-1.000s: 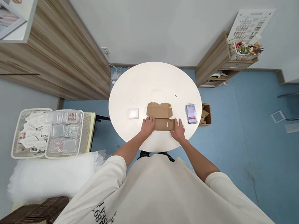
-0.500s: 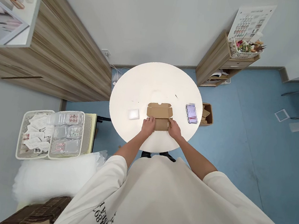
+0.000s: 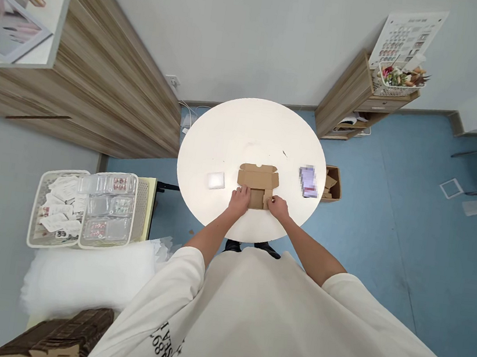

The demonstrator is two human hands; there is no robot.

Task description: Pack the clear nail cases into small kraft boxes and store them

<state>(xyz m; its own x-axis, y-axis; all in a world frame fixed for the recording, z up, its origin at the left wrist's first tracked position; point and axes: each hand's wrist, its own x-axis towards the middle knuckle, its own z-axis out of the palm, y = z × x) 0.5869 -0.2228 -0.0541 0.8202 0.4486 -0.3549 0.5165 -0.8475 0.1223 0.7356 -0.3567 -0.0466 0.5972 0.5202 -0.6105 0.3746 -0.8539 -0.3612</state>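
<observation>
A brown cardboard box [image 3: 258, 179] lies on the white oval table, its lid with tuck flaps spread flat on the far side. My left hand [image 3: 239, 200] grips the left wall of the box's near part, fingers bent over the edge. On the opposite side, my right hand [image 3: 278, 208] pinches the right-hand side, where a flap stands folded inward. The bottom of the box shows between my hands. A small white packet [image 3: 216, 180] lies left of the box. To the right is a blurred purple item [image 3: 309, 181].
The round-edged table [image 3: 254, 125] stands before a wall. An open carton [image 3: 332, 184] with cardboard pieces is on the floor at right. White baskets [image 3: 54, 245] with packets and clear cases stand at left, beside white wrapping sheets [image 3: 88, 279]. A wooden cabinet [image 3: 116, 69] rises at back left.
The right side flap of the box has been folded inward, and my right hand has shifted slightly outward. My left hand stays on the left side. The whole view has shifted a little.
</observation>
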